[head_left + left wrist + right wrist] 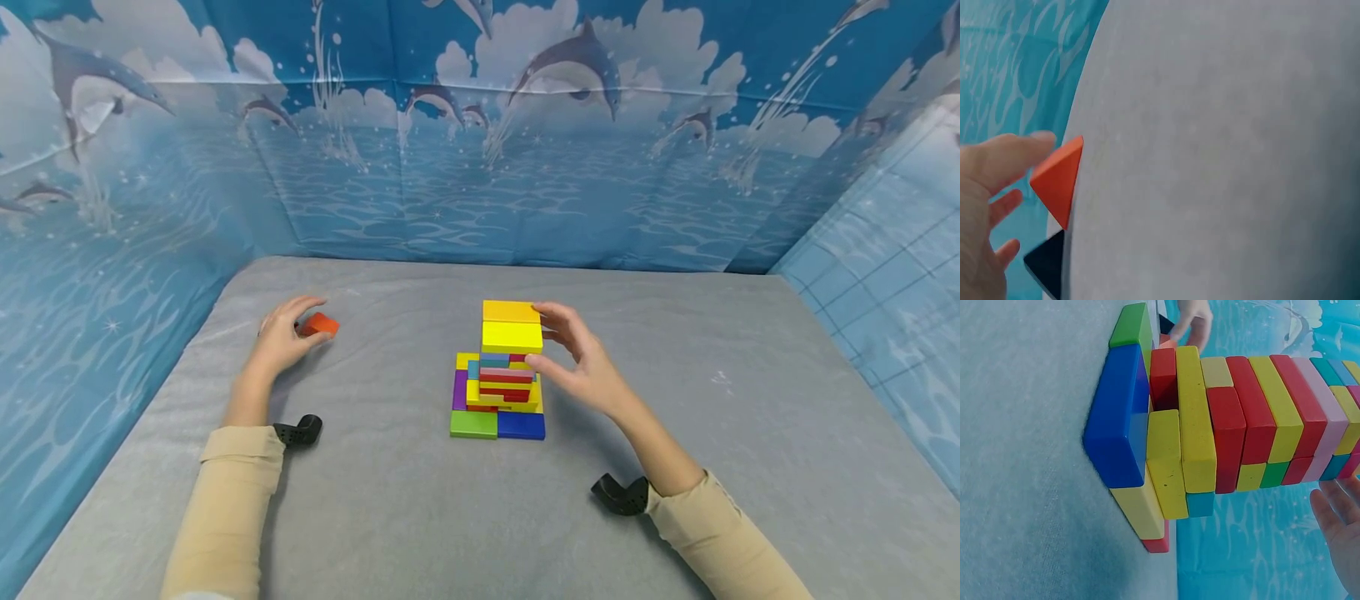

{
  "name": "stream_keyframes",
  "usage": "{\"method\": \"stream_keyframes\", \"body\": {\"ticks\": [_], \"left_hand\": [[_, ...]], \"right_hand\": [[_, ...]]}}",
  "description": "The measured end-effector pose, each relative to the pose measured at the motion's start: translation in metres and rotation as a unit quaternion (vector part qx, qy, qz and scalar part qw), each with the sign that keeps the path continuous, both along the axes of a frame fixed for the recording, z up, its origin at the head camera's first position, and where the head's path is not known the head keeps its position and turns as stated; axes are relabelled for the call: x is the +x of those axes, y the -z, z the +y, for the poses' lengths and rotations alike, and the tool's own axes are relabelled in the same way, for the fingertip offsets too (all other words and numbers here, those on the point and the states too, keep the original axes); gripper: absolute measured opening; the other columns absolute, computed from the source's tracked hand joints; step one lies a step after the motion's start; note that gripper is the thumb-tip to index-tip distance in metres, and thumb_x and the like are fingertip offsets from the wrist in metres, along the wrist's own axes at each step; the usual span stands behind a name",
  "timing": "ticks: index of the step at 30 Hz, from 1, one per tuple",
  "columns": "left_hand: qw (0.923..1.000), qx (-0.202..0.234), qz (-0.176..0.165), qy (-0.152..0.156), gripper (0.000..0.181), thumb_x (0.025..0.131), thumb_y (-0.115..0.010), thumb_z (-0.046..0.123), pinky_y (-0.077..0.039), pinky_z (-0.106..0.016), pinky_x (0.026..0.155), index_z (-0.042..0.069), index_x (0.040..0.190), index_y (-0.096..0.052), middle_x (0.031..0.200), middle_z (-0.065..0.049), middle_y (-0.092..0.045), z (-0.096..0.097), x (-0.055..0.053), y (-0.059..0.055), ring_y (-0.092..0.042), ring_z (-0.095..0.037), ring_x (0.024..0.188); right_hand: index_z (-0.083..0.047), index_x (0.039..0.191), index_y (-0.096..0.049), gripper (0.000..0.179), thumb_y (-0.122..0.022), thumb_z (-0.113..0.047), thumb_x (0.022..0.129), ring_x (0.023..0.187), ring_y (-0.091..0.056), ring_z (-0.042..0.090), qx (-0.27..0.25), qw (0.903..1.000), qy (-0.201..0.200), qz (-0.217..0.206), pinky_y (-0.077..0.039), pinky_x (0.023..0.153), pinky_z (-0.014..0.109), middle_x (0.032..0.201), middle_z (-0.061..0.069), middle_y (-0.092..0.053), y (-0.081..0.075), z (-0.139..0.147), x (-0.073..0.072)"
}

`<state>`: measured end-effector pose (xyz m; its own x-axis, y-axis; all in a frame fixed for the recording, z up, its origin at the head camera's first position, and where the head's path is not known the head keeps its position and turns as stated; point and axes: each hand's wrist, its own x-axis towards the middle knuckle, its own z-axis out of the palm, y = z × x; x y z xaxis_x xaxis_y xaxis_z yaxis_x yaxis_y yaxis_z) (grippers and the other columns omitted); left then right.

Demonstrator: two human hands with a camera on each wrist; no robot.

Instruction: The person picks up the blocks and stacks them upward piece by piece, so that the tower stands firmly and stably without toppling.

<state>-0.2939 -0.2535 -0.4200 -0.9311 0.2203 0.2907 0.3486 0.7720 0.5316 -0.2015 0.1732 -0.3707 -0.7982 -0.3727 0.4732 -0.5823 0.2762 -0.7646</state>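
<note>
In the head view my left hand (pixel 285 333) is at the far left, around an orange triangular block (pixel 321 324) lying on the cloth. Its thumb is by the near side, with a gap between the index finger and the block. A black block (pixel 1046 265) lies beside the orange one in the left wrist view. At centre stands a tower of coloured blocks (pixel 506 375), with large yellow blocks (pixel 512 337) on top. My right hand (pixel 581 362) is at the tower's upper right side, fingers spread and fairly straight, fingertips at its edge. The right wrist view shows the stacked layers sideways.
Green (pixel 473 425) and blue (pixel 521 426) blocks form the tower's front base. Grey cloth (pixel 390 517) covers the table. A dolphin-print curtain (pixel 450 192) hangs behind and along the sides. A black wrist device (pixel 621 495) is by the right sleeve.
</note>
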Motion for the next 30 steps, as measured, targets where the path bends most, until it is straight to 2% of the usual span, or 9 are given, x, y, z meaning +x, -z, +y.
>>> {"method": "stream_keyframes", "body": {"ticks": [3, 9, 13, 16, 20, 23, 27, 30], "left_hand": [[0.9999, -0.013, 0.007, -0.001, 0.053, 0.078, -0.072, 0.01, -0.016, -0.061, 0.099, 0.002, 0.126, -0.051, 0.132, -0.025, -0.044, -0.007, 0.0, 0.007, -0.035, -0.044, 0.122], [0.999, -0.031, 0.028, -0.015, 0.045, 0.079, -0.07, 0.007, -0.018, -0.057, 0.099, 0.002, 0.121, -0.055, 0.122, -0.026, -0.052, -0.012, 0.0, 0.014, -0.04, -0.042, 0.117], [0.999, -0.019, 0.035, -0.02, 0.041, 0.079, -0.071, 0.011, -0.02, -0.056, 0.1, 0.0, 0.116, -0.058, 0.118, -0.025, -0.055, -0.008, 0.001, 0.014, -0.043, -0.041, 0.115], [0.9994, 0.017, 0.027, -0.013, 0.04, 0.079, -0.071, 0.013, -0.028, -0.054, 0.098, -0.002, 0.114, -0.059, 0.115, -0.024, -0.057, 0.001, 0.001, 0.01, -0.046, -0.039, 0.112], [0.9965, 0.079, 0.023, 0.016, 0.041, 0.08, -0.071, 0.014, -0.039, -0.051, 0.09, -0.002, 0.115, -0.059, 0.11, -0.021, -0.059, 0.026, 0.001, -0.004, -0.052, -0.035, 0.104], [0.9919, 0.113, 0.037, 0.045, 0.04, 0.08, -0.071, 0.013, -0.041, -0.049, 0.088, -0.002, 0.114, -0.059, 0.106, -0.019, -0.059, 0.051, 0.005, -0.02, -0.053, -0.031, 0.099], [0.9816, 0.161, 0.064, 0.081, 0.038, 0.079, -0.072, 0.011, -0.045, -0.043, 0.086, -0.001, 0.112, -0.061, 0.104, -0.016, -0.06, 0.092, 0.015, -0.044, -0.056, -0.027, 0.095], [0.97, 0.197, 0.082, 0.116, 0.038, 0.078, -0.072, 0.012, -0.047, -0.041, 0.084, 0.0, 0.112, -0.062, 0.105, -0.014, -0.06, 0.122, 0.024, -0.06, -0.057, -0.023, 0.093]], "right_hand": [[-0.009, 0.137, -0.033, 0.064, -0.064, 0.001, 0.082, 0.122, -0.043, 0.02, 0.002, 1.0, 0.003, -0.002, -0.038, 0.098, 0.038, 0.137, 0.007, -0.041, -0.002, -0.001, 0.001], [0.003, 0.133, -0.032, 0.059, -0.062, 0.005, 0.082, 0.121, -0.042, 0.029, 0.009, 0.9999, 0.005, -0.014, -0.039, 0.098, 0.04, 0.135, 0.019, -0.04, -0.021, -0.008, 0.013], [0.005, 0.132, -0.032, 0.057, -0.061, 0.005, 0.083, 0.12, -0.043, 0.03, 0.012, 0.9998, 0.007, -0.014, -0.039, 0.098, 0.036, 0.134, 0.02, -0.04, -0.025, -0.009, 0.016], [0.002, 0.134, -0.032, 0.059, -0.062, 0.005, 0.083, 0.121, -0.042, 0.029, 0.008, 0.9999, 0.005, -0.014, -0.039, 0.098, 0.03, 0.136, 0.017, -0.04, -0.018, -0.006, 0.012], [-0.006, 0.136, -0.032, 0.063, -0.063, 0.003, 0.082, 0.123, -0.042, 0.024, 0.003, 1.0, 0.001, -0.009, -0.038, 0.098, 0.025, 0.137, 0.011, -0.04, -0.006, -0.002, 0.004], [-0.009, 0.137, -0.033, 0.063, -0.064, 0.0, 0.083, 0.123, -0.042, 0.021, 0.0, 1.0, -0.002, -0.004, -0.038, 0.098, 0.025, 0.137, 0.008, -0.04, -0.001, -0.001, 0.002], [-0.011, 0.136, -0.033, 0.061, -0.063, -0.002, 0.084, 0.122, -0.042, 0.019, -0.005, 0.9999, -0.002, -0.011, -0.038, 0.098, 0.024, 0.137, 0.006, -0.04, -0.001, 0.0, 0.002], [-0.011, 0.136, -0.034, 0.061, -0.063, -0.002, 0.084, 0.123, -0.042, 0.019, -0.006, 0.9998, 0.001, -0.018, -0.038, 0.098, 0.027, 0.138, 0.006, -0.04, -0.001, 0.0, 0.002]]}}
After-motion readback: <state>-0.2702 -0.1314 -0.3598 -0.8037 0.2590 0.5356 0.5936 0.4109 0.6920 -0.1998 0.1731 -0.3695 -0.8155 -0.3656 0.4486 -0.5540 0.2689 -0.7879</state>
